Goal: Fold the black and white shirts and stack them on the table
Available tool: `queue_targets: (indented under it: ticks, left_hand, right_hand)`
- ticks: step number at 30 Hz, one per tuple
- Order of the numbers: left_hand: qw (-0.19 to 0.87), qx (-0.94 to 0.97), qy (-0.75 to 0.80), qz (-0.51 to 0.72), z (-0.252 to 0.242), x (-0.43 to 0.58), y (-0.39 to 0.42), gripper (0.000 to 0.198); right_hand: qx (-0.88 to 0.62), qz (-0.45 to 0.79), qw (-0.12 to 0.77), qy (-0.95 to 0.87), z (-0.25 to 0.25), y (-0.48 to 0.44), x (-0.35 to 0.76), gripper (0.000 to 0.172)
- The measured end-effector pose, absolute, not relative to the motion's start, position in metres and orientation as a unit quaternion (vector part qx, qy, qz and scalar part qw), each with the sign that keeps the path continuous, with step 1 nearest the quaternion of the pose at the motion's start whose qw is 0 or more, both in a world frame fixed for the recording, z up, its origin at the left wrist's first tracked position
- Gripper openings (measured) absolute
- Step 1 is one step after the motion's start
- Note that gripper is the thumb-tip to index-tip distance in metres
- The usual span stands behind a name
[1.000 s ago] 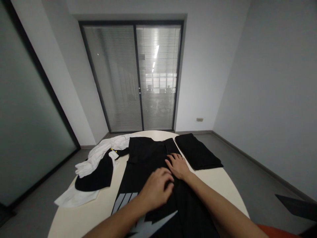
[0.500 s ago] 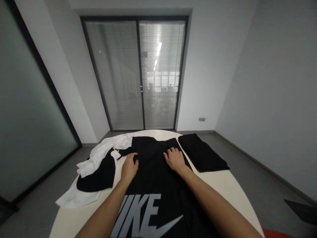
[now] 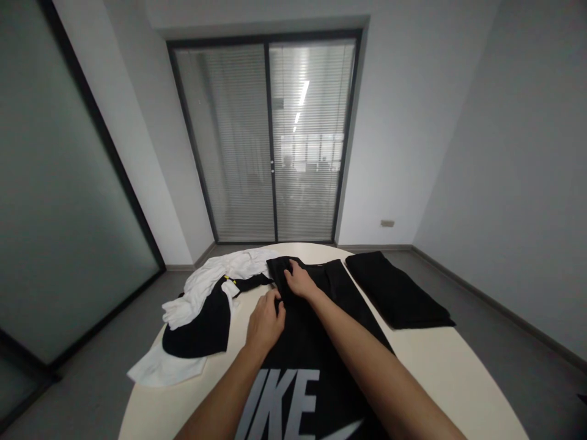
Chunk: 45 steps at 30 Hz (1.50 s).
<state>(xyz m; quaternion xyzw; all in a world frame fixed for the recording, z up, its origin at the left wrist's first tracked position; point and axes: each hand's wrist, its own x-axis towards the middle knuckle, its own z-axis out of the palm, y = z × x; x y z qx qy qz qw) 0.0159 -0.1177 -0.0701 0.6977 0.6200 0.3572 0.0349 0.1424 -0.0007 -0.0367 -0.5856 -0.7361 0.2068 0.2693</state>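
A black garment (image 3: 316,342) with large grey lettering lies spread along the middle of a cream round table (image 3: 440,373). My left hand (image 3: 266,319) rests on the garment's left edge, fingers curled over the fabric. My right hand (image 3: 299,282) has crossed to the garment's far left corner and its fingers press down on or pinch the cloth there. Both forearms reach out from the near edge over the garment.
A heap of white and black clothes (image 3: 206,302) lies at the table's left, partly hanging over the rim. A folded black garment (image 3: 398,293) sits at the far right. Beyond the table stand glass doors with blinds (image 3: 268,140) and grey floor.
My right hand moved left from the garment's far right side to its far left corner. My left hand stayed at the left edge. The view shifted, so everything appears further right.
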Motion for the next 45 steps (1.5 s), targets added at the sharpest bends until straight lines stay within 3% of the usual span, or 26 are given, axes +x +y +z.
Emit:
queue_targets:
  ticks: [5, 8, 15, 21, 26, 30, 36, 41, 45]
  left_hand:
    - [0.149, 0.609, 0.652, 0.426, -0.071, 0.006, -0.11, 0.024]
    - [0.167, 0.585, 0.664, 0.434, -0.074, 0.0, -0.105, 0.026]
    - [0.166, 0.594, 0.668, 0.416, -0.08, 0.0, -0.103, 0.03]
    - [0.162, 0.6, 0.658, 0.424, -0.083, 0.0, -0.103, 0.029]
    - [0.166, 0.593, 0.653, 0.441, -0.082, -0.002, -0.102, 0.028]
    - [0.165, 0.58, 0.653, 0.457, -0.08, -0.004, -0.1, 0.023]
    - [0.167, 0.559, 0.667, 0.463, -0.074, -0.003, -0.104, 0.016]
    - [0.18, 0.559, 0.666, 0.461, -0.068, 0.007, -0.111, 0.015]
    - [0.195, 0.588, 0.655, 0.433, -0.063, 0.015, -0.12, 0.019]
  right_hand:
    - [-0.591, 0.207, 0.264, -0.734, -0.041, 0.017, 0.141, 0.039]
    - [-0.621, 0.202, 0.262, -0.711, -0.038, 0.023, 0.143, 0.028]
    - [-0.682, 0.183, 0.206, -0.677, -0.03, 0.025, 0.164, 0.024]
    - [-0.656, 0.19, 0.231, -0.693, -0.022, 0.039, 0.148, 0.045]
    - [-0.62, 0.209, 0.254, -0.712, -0.019, 0.053, 0.133, 0.025]
    - [-0.617, 0.193, 0.286, -0.707, -0.02, 0.051, 0.132, 0.021]
    - [-0.652, 0.17, 0.288, -0.68, -0.022, 0.034, 0.127, 0.036]
    - [-0.65, 0.275, 0.2, -0.68, -0.023, 0.024, 0.116, 0.057]
    - [-0.64, 0.296, 0.193, -0.682, -0.024, 0.023, 0.119, 0.029]
